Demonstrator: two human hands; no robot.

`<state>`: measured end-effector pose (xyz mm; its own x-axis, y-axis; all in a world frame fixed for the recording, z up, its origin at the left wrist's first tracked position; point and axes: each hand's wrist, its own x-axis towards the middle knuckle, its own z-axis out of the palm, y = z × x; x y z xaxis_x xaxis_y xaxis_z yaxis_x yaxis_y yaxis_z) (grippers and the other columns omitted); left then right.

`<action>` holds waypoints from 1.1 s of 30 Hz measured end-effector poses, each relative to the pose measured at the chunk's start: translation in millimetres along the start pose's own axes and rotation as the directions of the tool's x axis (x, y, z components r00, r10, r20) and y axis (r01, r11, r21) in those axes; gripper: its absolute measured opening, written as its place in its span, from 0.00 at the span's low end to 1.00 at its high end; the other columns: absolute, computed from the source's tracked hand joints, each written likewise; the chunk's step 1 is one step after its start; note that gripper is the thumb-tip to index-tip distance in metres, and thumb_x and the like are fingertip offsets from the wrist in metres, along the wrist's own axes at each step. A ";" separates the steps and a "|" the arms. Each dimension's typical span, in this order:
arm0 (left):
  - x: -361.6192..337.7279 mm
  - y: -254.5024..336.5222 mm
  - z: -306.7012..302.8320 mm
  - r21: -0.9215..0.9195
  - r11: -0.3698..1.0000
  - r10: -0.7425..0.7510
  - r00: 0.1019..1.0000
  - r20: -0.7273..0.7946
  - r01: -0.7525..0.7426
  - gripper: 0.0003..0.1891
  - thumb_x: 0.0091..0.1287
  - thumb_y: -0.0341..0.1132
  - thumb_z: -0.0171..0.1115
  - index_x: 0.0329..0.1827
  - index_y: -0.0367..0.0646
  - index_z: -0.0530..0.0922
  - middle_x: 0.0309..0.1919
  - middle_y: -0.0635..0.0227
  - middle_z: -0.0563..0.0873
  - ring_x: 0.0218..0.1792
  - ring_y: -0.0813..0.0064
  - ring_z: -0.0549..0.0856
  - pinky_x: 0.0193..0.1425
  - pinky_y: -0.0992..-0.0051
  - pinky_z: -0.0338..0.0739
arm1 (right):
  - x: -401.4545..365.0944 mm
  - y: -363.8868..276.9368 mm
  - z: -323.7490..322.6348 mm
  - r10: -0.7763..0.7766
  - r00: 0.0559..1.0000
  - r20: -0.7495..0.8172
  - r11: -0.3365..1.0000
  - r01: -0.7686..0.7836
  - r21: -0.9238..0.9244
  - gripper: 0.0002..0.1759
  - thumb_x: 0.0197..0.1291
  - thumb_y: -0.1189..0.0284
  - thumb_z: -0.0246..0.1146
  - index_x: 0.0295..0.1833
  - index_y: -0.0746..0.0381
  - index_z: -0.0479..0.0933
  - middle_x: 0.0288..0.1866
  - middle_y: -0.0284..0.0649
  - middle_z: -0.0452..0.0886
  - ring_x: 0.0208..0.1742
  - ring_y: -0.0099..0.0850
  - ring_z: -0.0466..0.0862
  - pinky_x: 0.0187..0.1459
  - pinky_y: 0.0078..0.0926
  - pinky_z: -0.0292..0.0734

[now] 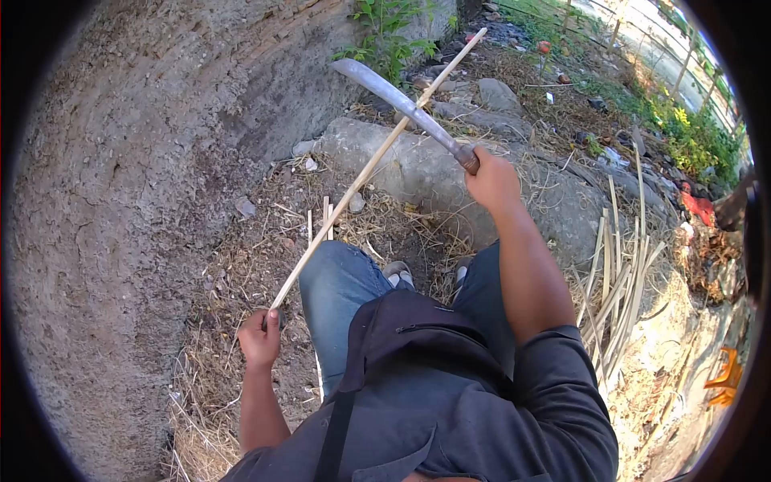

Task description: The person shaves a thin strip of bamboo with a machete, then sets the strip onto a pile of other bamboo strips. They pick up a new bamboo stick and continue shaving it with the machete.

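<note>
My left hand [260,337] is closed around the lower end of a long pale strip, likely bamboo or wood [353,186], which slants up and away to the right. In my right hand [493,181] is the dark handle of a machete [391,95]. Its grey, curved blade points up to the left and lies across the strip, seemingly touching it in the upper half. Part of the handle is hidden by my fingers.
A rough wall [136,225] rises on the left. Ahead lies a large stone [401,161], with a green plant [389,36] behind it. Several pale strips [617,281] are piled at my right. Dry shavings cover the ground around my feet.
</note>
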<state>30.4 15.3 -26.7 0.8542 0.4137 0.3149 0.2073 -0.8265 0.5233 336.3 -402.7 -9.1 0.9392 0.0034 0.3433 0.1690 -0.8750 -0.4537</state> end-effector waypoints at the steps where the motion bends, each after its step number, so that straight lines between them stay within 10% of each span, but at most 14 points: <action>1: 0.1 0.1 -2.1 0.029 0.999 0.023 1.000 0.009 -0.023 0.21 0.76 0.48 0.65 0.32 0.36 0.83 0.17 0.62 0.77 0.19 0.69 0.75 0.27 0.68 0.70 | -0.4 2.8 -1.1 0.023 1.000 0.018 1.000 -0.023 -0.013 0.15 0.56 0.64 0.69 0.49 0.55 0.82 0.37 0.49 0.88 0.42 0.51 0.89 0.44 0.53 0.82; 5: 4.4 3.9 8.5 0.039 0.999 -0.025 0.999 0.042 0.024 0.21 0.75 0.48 0.65 0.32 0.37 0.83 0.17 0.61 0.77 0.19 0.67 0.75 0.27 0.66 0.70 | -12.9 0.1 7.5 -0.024 0.999 0.046 0.999 0.025 -0.028 0.15 0.56 0.64 0.69 0.49 0.56 0.82 0.37 0.49 0.88 0.41 0.52 0.88 0.44 0.54 0.82; 14: 9.3 14.5 33.6 -0.100 0.992 -0.074 0.996 0.057 0.079 0.20 0.78 0.46 0.62 0.35 0.35 0.84 0.16 0.64 0.76 0.20 0.75 0.73 0.27 0.68 0.69 | -41.0 -40.6 19.1 -0.642 0.760 0.095 0.762 0.647 -0.020 0.09 0.52 0.67 0.69 0.40 0.52 0.81 0.30 0.40 0.86 0.36 0.45 0.88 0.48 0.39 0.78; 19: -6.0 -43.2 -13.7 0.006 0.990 -0.142 0.989 0.035 0.142 0.26 0.82 0.48 0.55 0.29 0.35 0.80 0.18 0.70 0.75 0.23 0.80 0.71 0.28 0.70 0.67 | -6.2 -2.5 4.1 -0.153 0.988 0.034 0.988 0.154 -0.018 0.11 0.54 0.66 0.69 0.43 0.55 0.82 0.35 0.46 0.88 0.40 0.50 0.88 0.45 0.49 0.81; 25: -2.9 -23.9 -6.9 0.048 0.995 -0.087 0.996 0.031 0.086 0.25 0.81 0.47 0.56 0.29 0.35 0.79 0.16 0.61 0.74 0.19 0.69 0.70 0.26 0.64 0.66 | -11.3 -6.3 9.2 -0.040 0.997 0.073 0.999 0.042 -0.026 0.12 0.55 0.65 0.69 0.45 0.56 0.82 0.35 0.49 0.88 0.40 0.52 0.88 0.44 0.53 0.82; 33: 0.7 -9.2 29.1 -0.047 0.992 -0.114 0.991 0.074 0.118 0.26 0.82 0.46 0.53 0.28 0.36 0.81 0.16 0.63 0.77 0.19 0.73 0.74 0.27 0.66 0.69 | -47.2 -48.4 24.3 -0.646 0.749 0.147 0.756 0.654 -0.011 0.09 0.50 0.68 0.69 0.38 0.53 0.81 0.32 0.40 0.87 0.35 0.44 0.88 0.49 0.40 0.78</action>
<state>43.0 12.1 -54.3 0.8581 0.4756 0.1935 0.2838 -0.7534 0.5932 291.0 -348.8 -23.3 0.6381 0.6390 0.4294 0.7391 -0.6646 -0.1093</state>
